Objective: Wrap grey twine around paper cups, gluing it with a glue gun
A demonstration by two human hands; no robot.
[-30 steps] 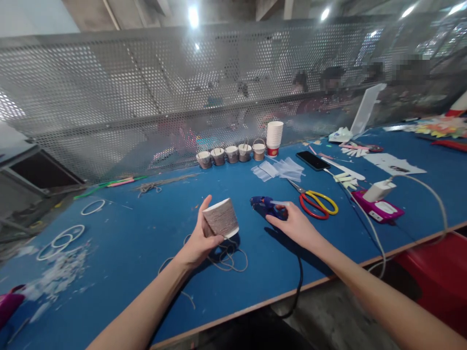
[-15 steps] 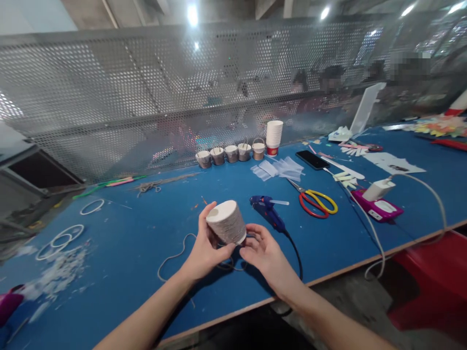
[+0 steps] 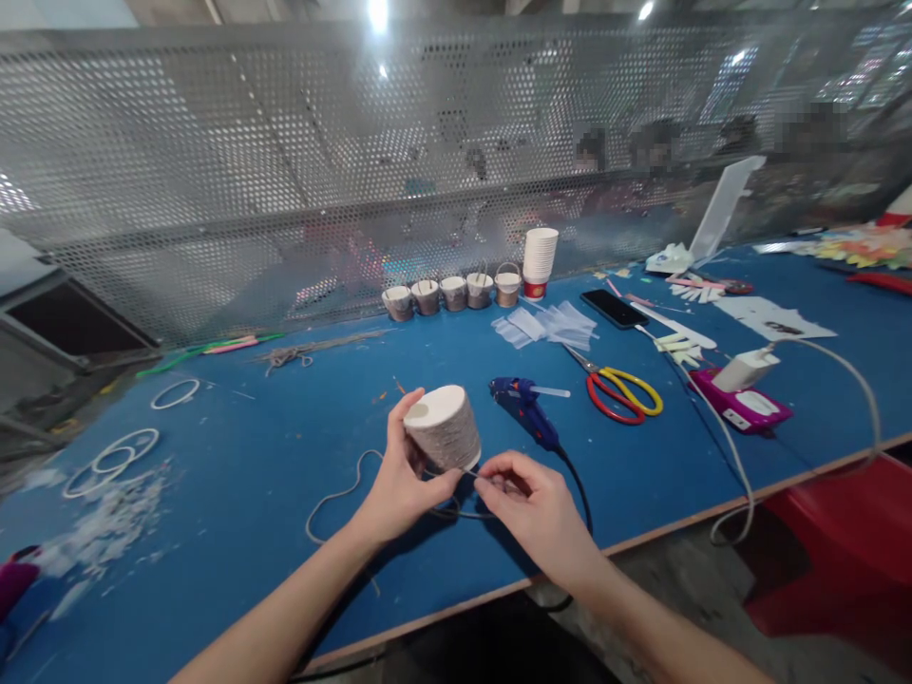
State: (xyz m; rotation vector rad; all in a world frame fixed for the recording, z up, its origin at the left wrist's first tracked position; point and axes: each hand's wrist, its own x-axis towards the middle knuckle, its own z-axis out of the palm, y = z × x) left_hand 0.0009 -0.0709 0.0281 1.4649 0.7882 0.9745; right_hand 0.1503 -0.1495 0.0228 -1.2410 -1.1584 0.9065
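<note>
The left hand (image 3: 399, 494) has the cord-wrapped cup (image 3: 450, 437) in its fingers, raised above the bench (image 3: 242, 541) and leaning to the left, white end face uppermost. I'd judge that tilt is meant to bring the lower edge round to the right hand (image 3: 538, 513), whose thumb and forefinger nip a short stretch of cord (image 3: 351, 486) just beside it. The line between cup and fingertips looks straight, as though kept under a little tension so the windings don't slacken. Slack lies in loops beneath both hands and curves out to the left of the left fingers, probably loose so that it can feed freely.

Just beyond the right fingers rests the glue gun (image 3: 525, 408), within easy reach and likely put there for that reason; farther to their right are the scissors (image 3: 621, 394), blades slightly parted. Well past the fingers stands a row of little buckets (image 3: 453, 294), out of the way.

As for pose, both forearms slant inward from the near edge. The left palm cradles the cup from its left side, fingers behind it and thumb along the bottom; the right fingers are bunched in a narrow pinch, knuckles up.
</note>
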